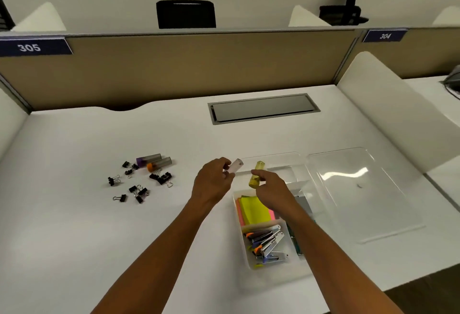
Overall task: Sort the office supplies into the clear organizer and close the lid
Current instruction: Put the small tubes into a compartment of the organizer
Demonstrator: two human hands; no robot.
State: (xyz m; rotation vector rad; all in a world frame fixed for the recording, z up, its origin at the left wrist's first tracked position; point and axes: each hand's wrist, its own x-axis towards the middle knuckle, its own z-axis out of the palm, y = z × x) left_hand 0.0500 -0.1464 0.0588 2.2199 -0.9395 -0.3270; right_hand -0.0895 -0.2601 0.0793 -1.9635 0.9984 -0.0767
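White desk (99,226) carries a clear organizer (271,275), its lid (361,189) lying open to the right. Sticky notes (254,210) and staplers (267,244) sit inside. Left hand (214,181) pinches a pale tube (235,166); right hand (272,191) grips a yellow tube (257,174) above the organizer. Binder clips (139,185) lie scattered well left.

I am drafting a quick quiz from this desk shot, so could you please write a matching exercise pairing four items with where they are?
Items:
1. yellow tube
2. binder clips
3. sticky notes
4. clear lid

Places:
A. loose on the desk, left of the hands
B. flat on the desk, right of the organizer
C. held in the right hand
D. inside the organizer

Pairs: 1-C, 2-A, 3-D, 4-B
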